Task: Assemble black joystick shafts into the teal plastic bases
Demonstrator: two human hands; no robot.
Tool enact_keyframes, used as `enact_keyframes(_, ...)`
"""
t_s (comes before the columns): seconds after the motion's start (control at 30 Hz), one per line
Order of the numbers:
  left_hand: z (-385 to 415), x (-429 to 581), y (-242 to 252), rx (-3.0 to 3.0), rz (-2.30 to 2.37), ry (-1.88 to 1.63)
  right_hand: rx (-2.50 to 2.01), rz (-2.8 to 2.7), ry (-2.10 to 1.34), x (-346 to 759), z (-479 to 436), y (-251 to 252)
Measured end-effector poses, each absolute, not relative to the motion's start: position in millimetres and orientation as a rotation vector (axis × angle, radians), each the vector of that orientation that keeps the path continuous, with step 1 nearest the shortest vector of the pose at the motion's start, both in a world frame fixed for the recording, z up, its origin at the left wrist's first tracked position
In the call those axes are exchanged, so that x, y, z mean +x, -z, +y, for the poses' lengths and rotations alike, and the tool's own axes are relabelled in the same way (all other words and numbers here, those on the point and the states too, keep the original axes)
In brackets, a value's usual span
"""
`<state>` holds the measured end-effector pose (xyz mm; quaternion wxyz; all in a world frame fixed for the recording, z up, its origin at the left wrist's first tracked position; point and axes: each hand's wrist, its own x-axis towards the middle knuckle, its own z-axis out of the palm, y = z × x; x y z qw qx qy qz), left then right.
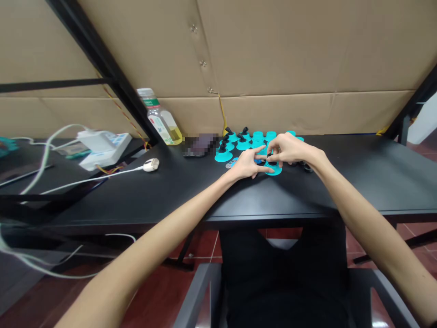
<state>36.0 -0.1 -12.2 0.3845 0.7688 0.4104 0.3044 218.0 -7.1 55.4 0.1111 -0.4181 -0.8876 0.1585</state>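
My left hand [248,164] reaches in from the left, with its thumb and fingers around the near side of a turquoise flared base [274,171]. The base stands upright on the table. Above it, my right hand [288,148] pinches a small black part [271,158] at its top; the fingertips hide most of that part. Just behind and left of my hands, several turquoise bases carry black knobbed pieces [223,148]. Further turquoise bases [257,136] without black tops stand in a group behind. Small round black parts [307,168] lie beneath my right wrist.
A plastic bottle with yellow liquid [165,123] and a blurred dark flat object [201,145] stand at the back left. A white cable with a plug [150,165] crosses the black table [164,196]. A power strip [105,150] lies further left. A cardboard wall [290,68] closes the back.
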Motion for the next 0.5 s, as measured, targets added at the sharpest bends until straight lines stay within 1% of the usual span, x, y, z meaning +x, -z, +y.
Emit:
enact_keyframes(0.07,2.3,36.7,12.6,1.983,1.065,-0.778,-1.277,-2.607,-0.350,216.0,-2.3,-54.3)
enact_keyframes(0.2,7.0,36.4,10.3,2.013,1.086,-0.717,-1.388,-2.574,0.023,212.5,6.4,-47.2)
enact_keyframes(0.27,9.1,35.7,6.7,2.024,1.061,-0.677,-1.432,-2.551,0.153,212.6,8.1,-43.3)
enact_keyframes(0.37,11.6,34.8,-0.3,2.036,1.051,-0.621,-1.480,-2.556,0.176,215.0,7.3,-40.2)
enact_keyframes(0.5,14.8,34.2,-6.2,2.045,1.087,-0.537,-1.415,-2.583,0.060,222.0,5.8,-41.3)
